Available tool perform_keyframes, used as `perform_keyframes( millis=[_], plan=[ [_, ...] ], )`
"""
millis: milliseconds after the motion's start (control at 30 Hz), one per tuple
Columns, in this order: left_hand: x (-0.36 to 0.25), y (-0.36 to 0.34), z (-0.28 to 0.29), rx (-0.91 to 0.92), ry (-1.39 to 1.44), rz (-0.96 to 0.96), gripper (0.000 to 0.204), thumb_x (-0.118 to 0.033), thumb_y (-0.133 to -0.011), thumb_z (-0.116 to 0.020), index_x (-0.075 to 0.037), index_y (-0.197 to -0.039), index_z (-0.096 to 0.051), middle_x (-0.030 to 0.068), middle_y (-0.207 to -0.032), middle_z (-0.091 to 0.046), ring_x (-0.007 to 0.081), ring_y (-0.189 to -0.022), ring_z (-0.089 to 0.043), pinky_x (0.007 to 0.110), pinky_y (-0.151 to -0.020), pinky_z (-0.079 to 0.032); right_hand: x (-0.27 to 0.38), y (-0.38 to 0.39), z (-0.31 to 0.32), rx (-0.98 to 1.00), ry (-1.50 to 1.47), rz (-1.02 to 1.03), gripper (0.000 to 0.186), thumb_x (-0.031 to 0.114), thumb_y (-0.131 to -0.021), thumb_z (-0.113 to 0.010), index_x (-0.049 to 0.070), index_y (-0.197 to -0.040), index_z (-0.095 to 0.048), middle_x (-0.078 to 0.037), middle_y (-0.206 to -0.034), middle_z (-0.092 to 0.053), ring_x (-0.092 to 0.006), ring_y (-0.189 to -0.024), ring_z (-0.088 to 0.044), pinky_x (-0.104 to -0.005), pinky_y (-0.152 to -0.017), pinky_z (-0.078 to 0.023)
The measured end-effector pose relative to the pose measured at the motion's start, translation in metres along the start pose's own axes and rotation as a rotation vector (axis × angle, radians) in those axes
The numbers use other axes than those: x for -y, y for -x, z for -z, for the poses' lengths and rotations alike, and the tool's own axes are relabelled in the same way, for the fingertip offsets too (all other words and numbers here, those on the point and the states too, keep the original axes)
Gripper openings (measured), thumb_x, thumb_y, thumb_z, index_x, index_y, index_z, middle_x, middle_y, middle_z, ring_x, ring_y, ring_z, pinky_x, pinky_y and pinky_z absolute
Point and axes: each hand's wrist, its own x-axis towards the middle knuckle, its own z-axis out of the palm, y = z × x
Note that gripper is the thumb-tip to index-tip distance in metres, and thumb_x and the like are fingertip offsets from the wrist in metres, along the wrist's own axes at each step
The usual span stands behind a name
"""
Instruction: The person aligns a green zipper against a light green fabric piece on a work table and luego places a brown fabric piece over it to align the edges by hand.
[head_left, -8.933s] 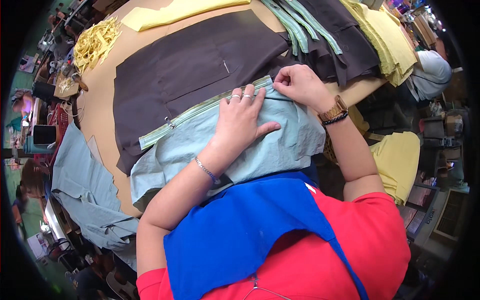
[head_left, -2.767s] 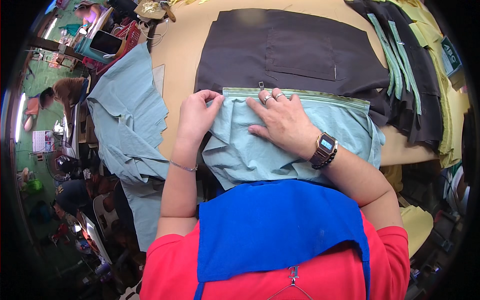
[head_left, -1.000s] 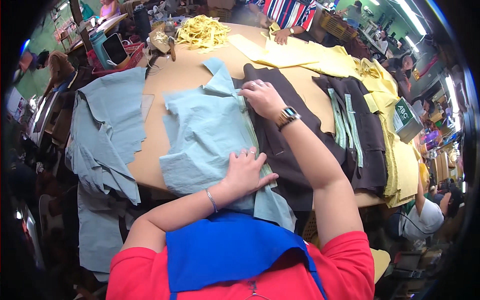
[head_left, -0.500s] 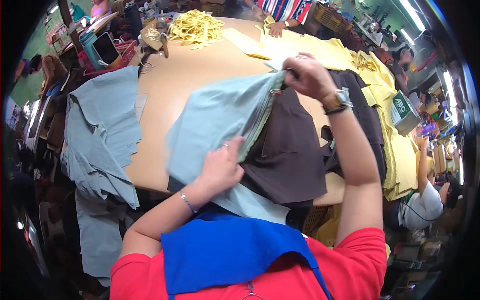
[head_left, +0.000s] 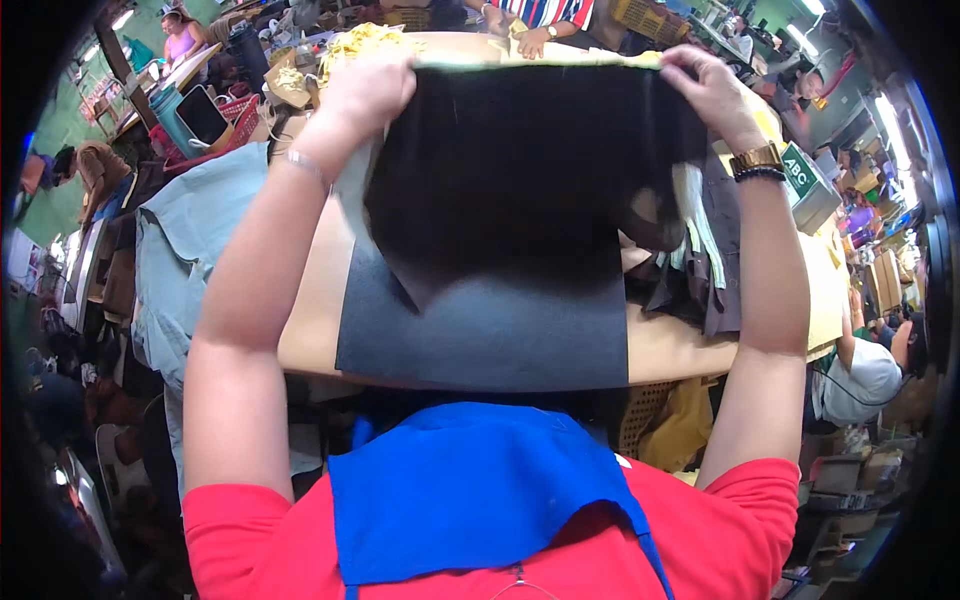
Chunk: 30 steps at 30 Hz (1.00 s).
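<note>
Both my hands are raised over the far part of the table, stretching a dark brown cloth piece (head_left: 530, 160) between them by its top edge. My left hand (head_left: 370, 95) is closed on the left end of that edge, and my right hand (head_left: 712, 90) pinches the right end. The cloth hangs blurred by motion. A pale blue layer shows along its top and at its left side. Under it, near the table's front edge, lies a flat black sheet (head_left: 480, 345).
Pale blue cloth (head_left: 185, 240) drapes over the table's left side. Dark pieces with light strips (head_left: 705, 240) lie at the right, beside yellow cloth (head_left: 825, 290) and a green-and-white box (head_left: 808, 180). Yellow scraps (head_left: 365, 45) are heaped at the back. A person's hand (head_left: 533, 42) is across the table.
The cloth has been lifted and opened out, its dark side now facing me. My left hand went from its lower part up to the top edge; my right moved up and right. The black sheet is uncovered.
</note>
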Motion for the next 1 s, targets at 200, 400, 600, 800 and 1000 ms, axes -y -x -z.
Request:
perform_keyframes(
  millis=[200,400,600,800,1000],
  plan=[
    [0.044,0.02,0.053,-0.792,-0.112,-0.133,0.025,-0.014,-0.101,-0.059,-0.017,-0.122,-0.07,0.0043,-0.116,-0.077,0.0278,-0.114,-0.073,0.066,-0.111,-0.04,0.071,0.056,-0.023,-0.554,0.215,0.124,0.021,0.002,-0.102,-0.068,0.01,-0.12,-0.074,-0.012,-0.115,-0.078,-0.0314,-0.108,-0.076,-0.0362,-0.092,-0.058],
    [0.015,0.203,-0.043,-0.157,-0.024,-0.203,0.039,-0.007,-0.098,-0.062,-0.024,-0.131,-0.072,-0.0028,-0.132,-0.075,0.019,-0.139,-0.062,0.076,-0.125,-0.008,0.078,0.21,-0.124,0.006,0.101,0.113,0.027,-0.004,-0.088,-0.073,0.012,-0.109,-0.08,-0.006,-0.119,-0.08,-0.0292,-0.118,-0.073,-0.0446,-0.103,-0.054],
    [-0.031,0.276,-0.017,0.314,0.117,-0.085,0.051,-0.025,-0.097,-0.066,-0.021,-0.148,-0.064,0.0063,-0.16,-0.057,0.0288,-0.156,-0.044,0.075,-0.125,-0.006,0.126,0.263,-0.148,0.06,0.18,-0.158,0.03,0.017,-0.085,-0.077,0.018,-0.115,-0.079,-0.003,-0.132,-0.074,-0.0293,-0.132,-0.063,-0.0642,-0.126,-0.025],
    [-0.095,0.275,-0.016,0.443,0.234,-0.071,0.08,-0.063,-0.101,-0.06,-0.018,-0.165,-0.044,0.0086,-0.174,-0.036,0.0328,-0.162,-0.03,0.071,-0.127,-0.012,0.172,0.224,-0.183,0.098,-0.054,-0.098,0.032,0.022,-0.088,-0.083,0.009,-0.116,-0.075,-0.009,-0.119,-0.073,-0.0312,-0.111,-0.068,-0.044,-0.097,-0.054],
    [-0.1,0.277,-0.024,0.473,0.298,0.028,0.086,-0.067,-0.1,-0.057,-0.013,-0.165,-0.043,0.0147,-0.175,-0.031,0.0352,-0.163,-0.025,0.071,-0.126,-0.015,0.167,0.222,-0.201,0.152,-0.235,-0.32,0.025,0.014,-0.088,-0.082,0.004,-0.109,-0.074,-0.014,-0.107,-0.075,-0.0332,-0.099,-0.071,-0.0426,-0.087,-0.057]
  ],
)
